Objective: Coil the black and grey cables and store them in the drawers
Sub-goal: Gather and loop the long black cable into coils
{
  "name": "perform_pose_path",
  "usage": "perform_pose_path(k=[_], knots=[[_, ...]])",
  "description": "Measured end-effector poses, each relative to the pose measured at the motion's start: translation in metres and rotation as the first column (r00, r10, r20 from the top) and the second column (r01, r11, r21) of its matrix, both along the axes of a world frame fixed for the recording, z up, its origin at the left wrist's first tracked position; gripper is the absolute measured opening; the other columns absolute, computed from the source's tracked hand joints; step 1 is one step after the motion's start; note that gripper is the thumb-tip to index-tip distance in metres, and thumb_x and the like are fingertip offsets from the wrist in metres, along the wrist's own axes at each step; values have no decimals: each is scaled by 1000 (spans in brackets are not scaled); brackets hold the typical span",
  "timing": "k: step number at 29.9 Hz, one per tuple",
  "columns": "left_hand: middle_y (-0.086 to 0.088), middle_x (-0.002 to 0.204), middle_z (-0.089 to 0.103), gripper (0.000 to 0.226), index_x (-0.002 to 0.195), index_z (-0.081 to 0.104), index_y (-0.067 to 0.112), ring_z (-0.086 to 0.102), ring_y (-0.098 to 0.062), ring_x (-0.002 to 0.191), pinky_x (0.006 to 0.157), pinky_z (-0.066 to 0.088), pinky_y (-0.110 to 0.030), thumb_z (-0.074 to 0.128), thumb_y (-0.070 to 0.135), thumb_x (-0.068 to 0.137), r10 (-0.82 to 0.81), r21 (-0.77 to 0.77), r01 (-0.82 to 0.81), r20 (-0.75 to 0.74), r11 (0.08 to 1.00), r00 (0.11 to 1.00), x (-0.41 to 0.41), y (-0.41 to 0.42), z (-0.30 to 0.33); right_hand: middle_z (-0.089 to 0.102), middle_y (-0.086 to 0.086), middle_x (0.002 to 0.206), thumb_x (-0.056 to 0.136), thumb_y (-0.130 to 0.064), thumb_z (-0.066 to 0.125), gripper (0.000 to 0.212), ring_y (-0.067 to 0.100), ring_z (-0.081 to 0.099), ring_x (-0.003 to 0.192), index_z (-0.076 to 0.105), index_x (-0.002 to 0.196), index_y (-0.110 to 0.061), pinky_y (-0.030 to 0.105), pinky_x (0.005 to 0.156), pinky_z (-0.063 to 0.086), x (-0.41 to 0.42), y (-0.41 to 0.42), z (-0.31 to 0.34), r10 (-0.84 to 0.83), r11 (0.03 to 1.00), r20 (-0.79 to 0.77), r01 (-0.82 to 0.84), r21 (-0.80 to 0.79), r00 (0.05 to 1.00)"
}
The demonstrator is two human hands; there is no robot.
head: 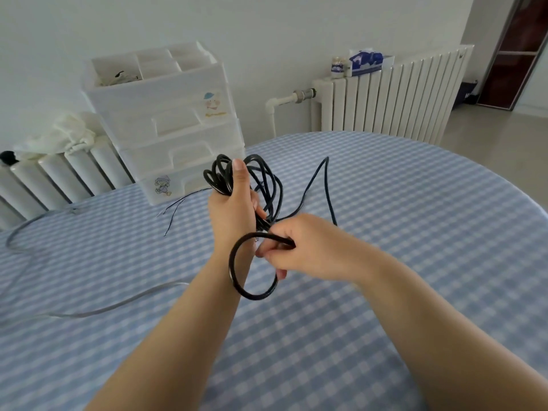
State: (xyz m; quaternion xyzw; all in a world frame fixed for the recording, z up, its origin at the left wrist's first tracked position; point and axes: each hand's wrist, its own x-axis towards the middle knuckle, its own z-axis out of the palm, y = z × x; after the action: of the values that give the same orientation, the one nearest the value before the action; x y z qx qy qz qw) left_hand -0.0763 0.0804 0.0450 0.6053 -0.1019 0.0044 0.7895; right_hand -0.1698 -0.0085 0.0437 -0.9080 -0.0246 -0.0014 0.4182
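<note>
My left hand (234, 209) grips a bundle of loops of the black cable (267, 179) above the table. My right hand (299, 247) pinches the same cable just right of the left wrist, where a loose loop hangs down around the wrist. A free length of black cable arcs up to the right and drops behind my right hand. The grey cable (98, 310) lies uncoiled on the tablecloth at the left. The white plastic drawer unit (166, 126) stands at the table's far edge, its drawers shut, behind my left hand.
The round table (415, 232) has a blue-and-white checked cloth. Thin wire ends (175, 207) lie near the drawer unit's base. White radiators (391, 93) line the wall behind, with a cloth on the left one and a tissue pack and jar on the right one.
</note>
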Motion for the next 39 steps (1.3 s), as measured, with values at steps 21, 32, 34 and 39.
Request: perform_pose_path(k=[21, 32, 34, 39], knots=[[4, 46, 30, 86, 68, 45, 13, 29, -12, 37, 42, 32, -23, 8, 91, 60, -749, 128, 792, -265, 596, 607, 2, -1, -14, 75, 12, 100, 104, -20, 38, 19, 3, 49, 38, 47, 89, -12, 12, 31, 28, 9, -54, 7, -312, 105, -244, 288, 952, 918], [1, 57, 34, 48, 80, 46, 12, 36, -11, 44, 49, 37, -22, 39, 59, 88, -841, 324, 842, -195, 430, 505, 6, 9, -5, 74, 9, 103, 104, -24, 40, 24, 2, 30, 33, 53, 88, -10, 13, 31, 21, 12, -69, 0, -435, 254, -222, 356, 899, 873], [1, 58, 34, 55, 82, 47, 12, 36, -11, 45, 51, 36, -24, 31, 64, 87, -872, 237, 886, -199, 399, 447, 8, 12, -2, 76, -1, 92, 104, -28, 38, 30, 3, 35, 32, 56, 86, -12, 13, 34, 24, 16, -69, -2, -610, 570, -78, 504, 649, 789], [5, 52, 34, 61, 80, 46, 13, 35, -6, 40, 46, 39, -20, 27, 70, 83, -885, 57, 907, -202, 417, 419, 5, 10, 7, 46, -12, 45, 102, -40, 40, 41, 8, 36, 43, 56, 70, -20, 25, 47, 31, 25, -71, -15, -666, 707, 97, 584, 398, 739]])
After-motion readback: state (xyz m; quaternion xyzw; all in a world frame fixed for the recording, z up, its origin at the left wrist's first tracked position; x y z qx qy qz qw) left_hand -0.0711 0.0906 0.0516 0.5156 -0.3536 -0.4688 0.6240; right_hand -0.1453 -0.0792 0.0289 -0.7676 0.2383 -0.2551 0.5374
